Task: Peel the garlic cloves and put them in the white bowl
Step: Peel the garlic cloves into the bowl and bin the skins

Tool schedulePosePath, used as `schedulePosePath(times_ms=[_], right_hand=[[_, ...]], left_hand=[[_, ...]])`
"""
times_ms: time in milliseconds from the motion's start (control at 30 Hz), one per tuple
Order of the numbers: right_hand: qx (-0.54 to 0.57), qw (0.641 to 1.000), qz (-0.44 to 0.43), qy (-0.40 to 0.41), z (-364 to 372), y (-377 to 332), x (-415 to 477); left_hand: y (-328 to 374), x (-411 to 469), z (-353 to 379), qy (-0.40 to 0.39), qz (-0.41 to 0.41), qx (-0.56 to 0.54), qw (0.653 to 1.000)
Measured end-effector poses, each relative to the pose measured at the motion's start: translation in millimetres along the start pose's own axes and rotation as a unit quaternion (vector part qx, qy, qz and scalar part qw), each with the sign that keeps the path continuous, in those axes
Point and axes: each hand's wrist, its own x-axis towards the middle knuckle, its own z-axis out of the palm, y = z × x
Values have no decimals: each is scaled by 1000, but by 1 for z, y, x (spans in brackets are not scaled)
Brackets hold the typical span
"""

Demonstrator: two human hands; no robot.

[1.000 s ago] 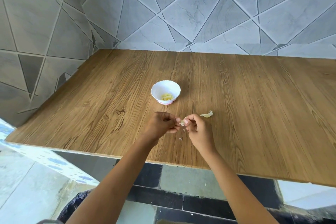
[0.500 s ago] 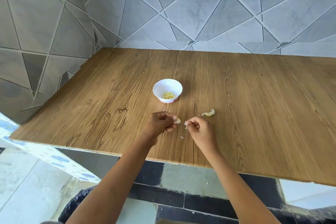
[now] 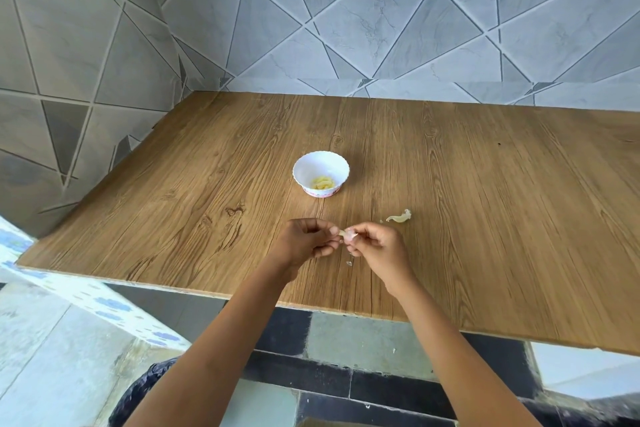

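- Here, over the table's front edge, the left hand and right hand meet, fingers curled. Each pinches one end of a garlic clove.
- The clove's long axis runs hand to hand.
- Just beyond, to the right, lies a peel scrap.
- Farther ahead, slightly left, stands the white bowl with peeled cloves; the left hand is a little nearer.

A: Any writing on the white bowl?
B: None readable. The pink band at its foot is too small to tell.
A: Beyond the bowl, on the wooden table or tiled wall?
B: No letters, no numbers.
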Motion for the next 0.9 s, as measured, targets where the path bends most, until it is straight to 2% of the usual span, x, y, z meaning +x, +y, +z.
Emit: schedulePosePath(times_ms=[133, 233, 300, 367, 400, 467, 500, 700, 800, 900], right_hand=[[187, 963, 190, -31, -4, -10, 3], [241, 940, 239, -32, -4, -14, 6], [225, 944, 240, -16, -3, -14, 6], [106, 978, 177, 12, -4, -10, 4], [8, 993, 119, 26, -4, -4, 3], [-167, 984, 25, 55, -1, 3, 2], [-220, 973, 7, 72, -1, 7, 2], [-346, 925, -133, 77, 3, 16, 2], [-352, 918, -155, 97, 3, 12, 0], [-342, 923, -137, 110, 1, 14, 0]], left_hand=[[0, -1, -1, -33, 11, -2, 999], [0, -1, 0, -47, 25, 7, 999], [0, -1, -1, -40, 41, 19, 998], [1, -1, -3, -23, 57, 33, 998], [1, -1, -4, -17, 63, 39, 997], [2, -2, -5, -7, 71, 50, 996], [3, -2, -5, -1, 73, 54, 996], [2, -1, -10, 29, 75, 82, 993], [2, 0, -12, 36, 73, 70, 994], [2, 0, -13, 47, 70, 68, 994]])
